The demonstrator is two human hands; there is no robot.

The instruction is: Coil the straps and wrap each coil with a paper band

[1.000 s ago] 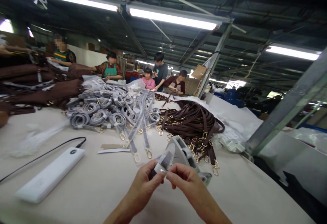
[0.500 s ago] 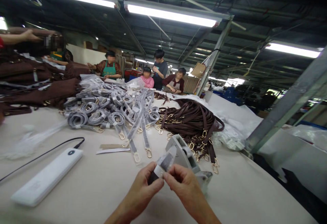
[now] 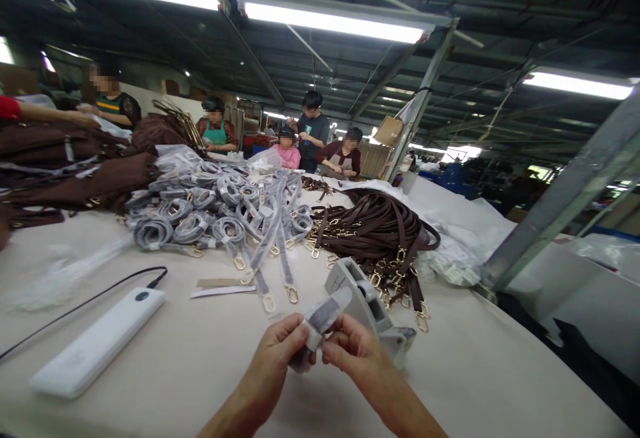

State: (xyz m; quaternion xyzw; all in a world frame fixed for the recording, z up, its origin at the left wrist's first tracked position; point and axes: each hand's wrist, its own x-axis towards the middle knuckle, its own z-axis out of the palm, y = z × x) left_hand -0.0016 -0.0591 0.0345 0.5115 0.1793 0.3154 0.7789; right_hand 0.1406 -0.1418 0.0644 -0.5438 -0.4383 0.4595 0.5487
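My left hand [image 3: 275, 353] is closed around a dark strap [image 3: 326, 315] rolled up in clear plastic film, with a whitish band across its middle. From the other side, my right hand [image 3: 356, 350] presses curled fingers and thumb against the roll's right edge; the exact fingertip contact is partly hidden. Just beyond the hands stands a grey tape dispenser [image 3: 353, 285]. Film-wrapped straps [image 3: 200, 215], many coiled and some with gold buckles, lie heaped farther back. Bare brown straps [image 3: 380, 225] with gold clasps make a second pile to the right.
A white power bank [image 3: 100, 345] with a black cable lies at left on the table [image 3: 210, 358]. Paper strips [image 3: 225, 286] are near the wrapped pile. Brown bags [image 3: 75, 178] are stacked far left, where a co-worker's arm [image 3: 50, 113] reaches. A metal post [image 3: 565, 191] rises at right.
The wrapped roll has tilted and turned in my hands, and my right fingers have shifted along its edge. At far left, the co-worker's arm has lowered with the brown bag.
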